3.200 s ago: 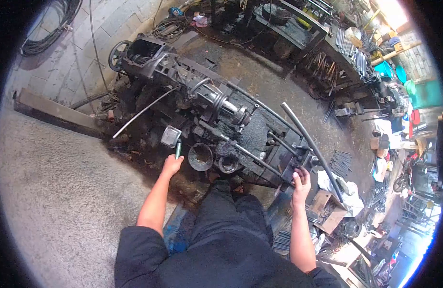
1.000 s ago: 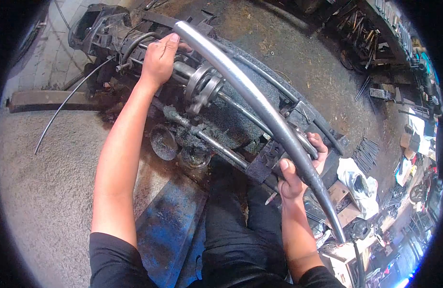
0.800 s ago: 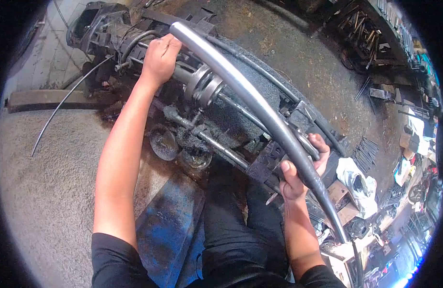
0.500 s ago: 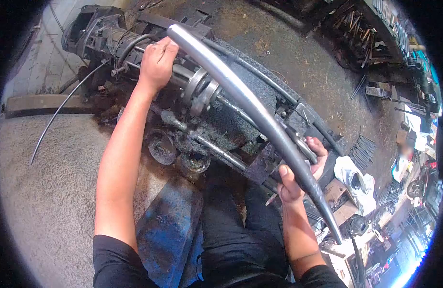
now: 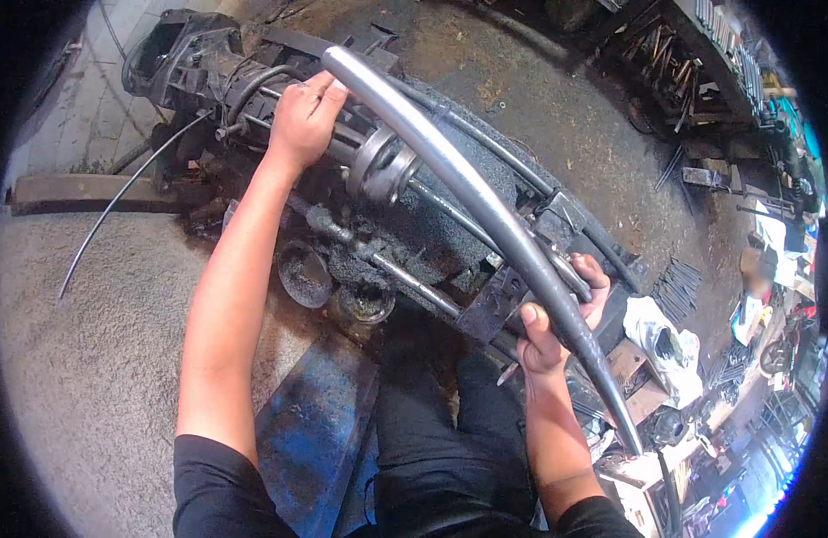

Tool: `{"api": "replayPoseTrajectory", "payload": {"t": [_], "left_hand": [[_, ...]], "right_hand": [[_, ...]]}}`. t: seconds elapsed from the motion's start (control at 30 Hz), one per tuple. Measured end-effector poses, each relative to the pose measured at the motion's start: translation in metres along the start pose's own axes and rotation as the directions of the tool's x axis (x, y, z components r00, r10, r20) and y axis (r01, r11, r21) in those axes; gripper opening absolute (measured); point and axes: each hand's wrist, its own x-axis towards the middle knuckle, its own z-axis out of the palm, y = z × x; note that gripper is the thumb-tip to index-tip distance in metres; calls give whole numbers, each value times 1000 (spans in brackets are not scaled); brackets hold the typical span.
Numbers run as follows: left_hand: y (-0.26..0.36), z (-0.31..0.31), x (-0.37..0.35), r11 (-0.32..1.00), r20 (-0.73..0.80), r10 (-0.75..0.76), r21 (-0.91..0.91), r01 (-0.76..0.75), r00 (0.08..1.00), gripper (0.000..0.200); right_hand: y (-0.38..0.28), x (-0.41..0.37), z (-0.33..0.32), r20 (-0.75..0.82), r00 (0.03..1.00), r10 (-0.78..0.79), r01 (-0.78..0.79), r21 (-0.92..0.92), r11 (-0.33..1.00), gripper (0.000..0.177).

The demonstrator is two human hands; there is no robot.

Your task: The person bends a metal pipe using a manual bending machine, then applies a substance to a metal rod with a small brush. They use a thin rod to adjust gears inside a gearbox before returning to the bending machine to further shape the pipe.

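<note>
A long round metal bar [image 5: 459,175], bright at its upper left end and darker toward the lower right, crosses the view over a greasy machine. My left hand [image 5: 302,125] is closed at the bright upper end, fingertips against the bar's near side. Lower down, my right hand [image 5: 544,345] grips the darker half, thumb on the near side and fingers curled round from the far side. Beside those fingers shows a short dark metal piece [image 5: 571,276], partly behind the bar. Under the bar, the machine's round metal collars [image 5: 384,166] sit on its shaft.
Metal shavings fill the machine bed [image 5: 441,224] between its rails. Two round cups [image 5: 304,273] stand at its near side. A blue board [image 5: 306,421] lies by my legs. To the right are a white plastic bag [image 5: 661,336], a pile of short rods [image 5: 676,291] and a rod rack [image 5: 674,63].
The view has shifted slightly, so machine and bar's upper end appear a little farther right. Both hands keep their hold on the bar.
</note>
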Motion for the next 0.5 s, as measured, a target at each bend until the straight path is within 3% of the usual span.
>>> {"api": "replayPoseTrajectory", "payload": {"t": [0.07,0.33,0.5], "left_hand": [[2,3,2,989,-56,147,5,-147,988,33],[19,-2,-3,996,-44,63,58,-61,997,35],[16,-1,-4,994,-72,74,80,-69,995,38]], "right_hand": [[2,-1,0,-8,1000,-19,20,20,1000,87],[0,-1,2,-1,1000,-8,8,60,998,85],[3,-2,1,-31,998,-49,49,-20,999,83]]}}
